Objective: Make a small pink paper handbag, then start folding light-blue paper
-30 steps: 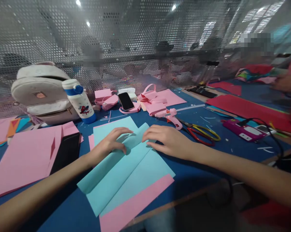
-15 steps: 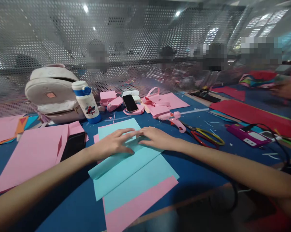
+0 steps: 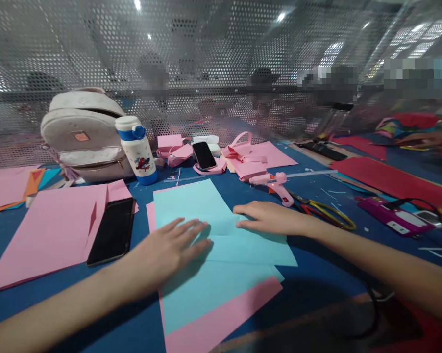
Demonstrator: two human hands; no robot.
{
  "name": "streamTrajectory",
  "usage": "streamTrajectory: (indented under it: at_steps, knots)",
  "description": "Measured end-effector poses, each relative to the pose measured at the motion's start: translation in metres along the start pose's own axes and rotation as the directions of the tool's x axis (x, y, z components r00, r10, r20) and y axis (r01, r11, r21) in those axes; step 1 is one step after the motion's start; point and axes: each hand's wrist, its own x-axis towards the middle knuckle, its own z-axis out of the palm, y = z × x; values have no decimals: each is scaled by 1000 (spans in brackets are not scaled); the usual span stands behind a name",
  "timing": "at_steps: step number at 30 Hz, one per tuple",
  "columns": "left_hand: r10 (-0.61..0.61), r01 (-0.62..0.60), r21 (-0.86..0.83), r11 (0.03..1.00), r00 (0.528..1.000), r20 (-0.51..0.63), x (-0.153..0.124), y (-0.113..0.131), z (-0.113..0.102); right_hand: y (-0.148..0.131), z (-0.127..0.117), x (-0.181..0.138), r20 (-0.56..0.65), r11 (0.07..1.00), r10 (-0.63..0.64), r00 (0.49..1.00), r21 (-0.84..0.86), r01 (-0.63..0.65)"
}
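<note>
Light blue sheets of paper [image 3: 221, 284] lie over pink paper [image 3: 243, 311] in front of me. The upper blue sheet carries a crease across it and turns outward to the right. My left hand [image 3: 179, 250] is over the left part of the blue paper, fingers spread; whether it touches cannot be made out. Flat on the right part of the upper sheet rests my right hand [image 3: 267, 218], thumb and forefinger apart, its other fingers partly hidden. A pink glue gun [image 3: 276, 185] with a clear glue stick lies just beyond my right hand, near yellow-and-red-handled pliers [image 3: 327, 213].
At left are more pink sheets [image 3: 55, 225], a black phone [image 3: 112, 233], a white backpack [image 3: 85, 137] and a bottle [image 3: 138, 152]. A second phone [image 3: 204, 155] lies among pink paper pieces. A purple device [image 3: 393, 215] with a cable and red paper [image 3: 397, 179] are at right.
My hands have moved apart: the left back toward me, the right to the right. The rolled-up edge of the blue paper now lies flatter, and its right side reaches farther right.
</note>
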Motion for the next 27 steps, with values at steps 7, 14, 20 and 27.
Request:
streamTrajectory:
  at_steps: [7, 14, 20, 27]
  knots:
    - [-81, 68, -128, 989, 992, -101, -2, 44, 25, -27, -6, 0, -78, 992, -74, 994, -104, 66]
    - [-107, 85, -157, 984, 984, -141, -2, 38, 24, -63, 18, 42, -122, 959, -282, 952, -78, 274]
    - [-153, 129, -144, 981, 973, -172, -5, 38, 25, -60, 36, 65, -132, 930, -368, 920, -76, 361]
    - [-238, 235, -39, 971, 951, -197, -7, 38, 30, -47, 50, 70, -180, 914, -406, 896, -88, 396]
